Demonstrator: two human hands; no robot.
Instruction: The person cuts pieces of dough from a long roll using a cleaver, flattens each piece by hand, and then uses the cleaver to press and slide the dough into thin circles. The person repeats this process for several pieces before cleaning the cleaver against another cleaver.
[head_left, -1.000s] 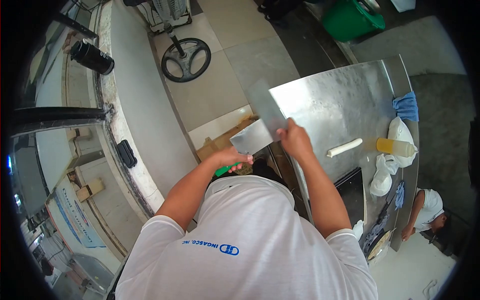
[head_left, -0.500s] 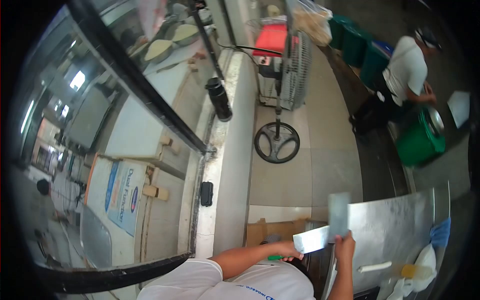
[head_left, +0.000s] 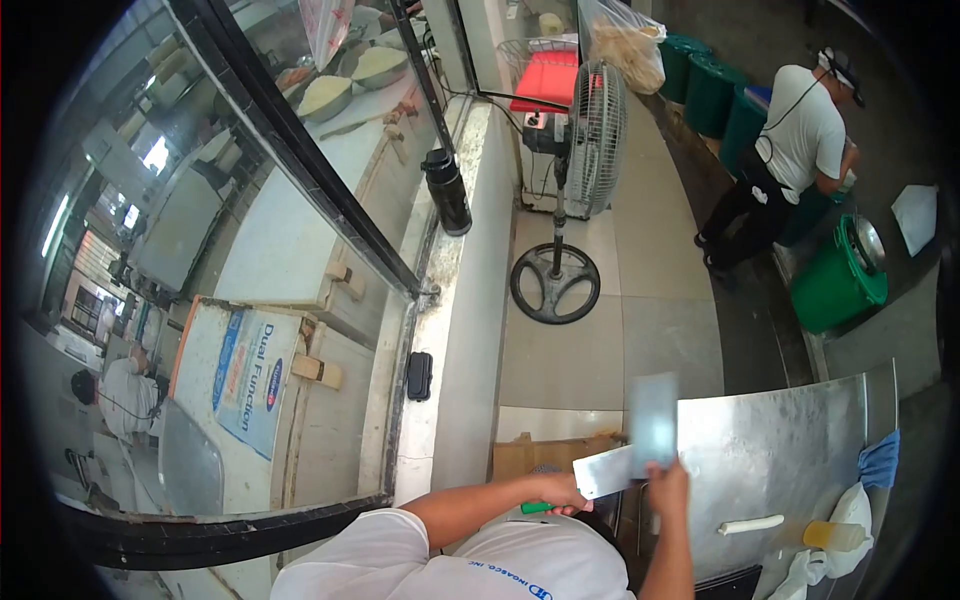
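My left hand (head_left: 562, 492) is closed around the green handle of a cleaver (head_left: 600, 474), its broad metal blade pointing right. In my right hand (head_left: 668, 488) is a second cleaver (head_left: 653, 415), held upright and slightly blurred; its handle is hidden by my fingers. The blades overlap in this view, in front of my torso at the left edge of the steel table (head_left: 770, 430). A long white roll (head_left: 752, 524) lies on that table to the right of my right hand.
A bottle of yellow liquid (head_left: 833, 537), white plastic bags (head_left: 855, 505) and a blue cloth (head_left: 880, 462) are at the table's right side. Ahead stands a pedestal fan (head_left: 597, 140). A person (head_left: 800, 140) is beside a green bin (head_left: 835, 285). Glass panels line the left.
Both hands have shifted a little to the left with their cleavers. The right cleaver has moved further across the left one's blade. The person's arms by the bin have moved slightly.
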